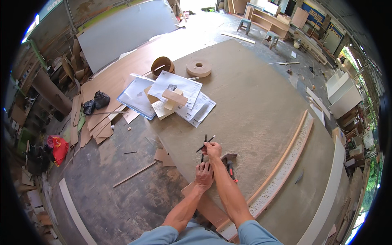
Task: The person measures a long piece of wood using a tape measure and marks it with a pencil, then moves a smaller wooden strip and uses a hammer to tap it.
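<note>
Two thin dark sticks (206, 138), one with a pale tip, cross each other just above the near left part of the broad, dusty desk (253, 94). The right hand (213, 150) pinches them near the crossing, its fingers drawn close together; the left hand (203, 175), just below, is curled near the lower end of the upright stick, and how firmly it grips I cannot tell. Just beside the right wrist lies a hammer (230, 165) with a black and red handle. Farther right, a long curved wooden strip (288, 157) with a pale, speckled band bends across the desk. Beyond the hands, loose papers (196, 110) overlap, with small wood blocks (174, 97) stacked on them. Behind these stand a brown ring (156, 70) and a flat tan roll (199, 72). Left of the desk, a narrow stick (134, 174) lies on the stained floor (122, 204).
</note>
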Available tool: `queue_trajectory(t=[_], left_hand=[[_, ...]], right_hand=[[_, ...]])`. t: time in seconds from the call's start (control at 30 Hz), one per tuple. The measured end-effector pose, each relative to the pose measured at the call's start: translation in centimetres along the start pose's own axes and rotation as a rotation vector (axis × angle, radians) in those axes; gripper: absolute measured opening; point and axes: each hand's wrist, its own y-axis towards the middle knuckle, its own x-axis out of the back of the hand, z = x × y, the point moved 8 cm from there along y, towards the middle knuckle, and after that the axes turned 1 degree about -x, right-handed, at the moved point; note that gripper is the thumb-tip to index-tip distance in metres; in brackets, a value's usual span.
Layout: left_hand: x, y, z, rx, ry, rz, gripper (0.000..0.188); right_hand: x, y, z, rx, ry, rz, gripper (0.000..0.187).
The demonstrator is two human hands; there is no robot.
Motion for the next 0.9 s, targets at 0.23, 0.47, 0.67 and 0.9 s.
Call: queue_trajectory(t=[0.23,0.47,0.67,0.9], left_hand=[[0.0,0.2,0.1,-0.042,-0.019,-0.036,0.036],[-0.5,0.5,-0.1,0.007,-0.006,-0.068,0.030],[0.2,0.6,-1.3,-0.019,-0.088,-0.017,0.035],[-0.2,0.2,-0.9,-0.088,-0.102,-0.024,0.037]], right_hand=[[0.2,-1.7,3.5,0.404,-0.234,-0.173,0.023],[12.6,-13.5,4.2,0.527,-0.983,-0.698,0.036],[13.0,-11.8,-0.3,0.448,-1.094,-0.457,0.038],[19.1,-19.4,-1.3,0.404,-0.626,-0.466,0.047]])
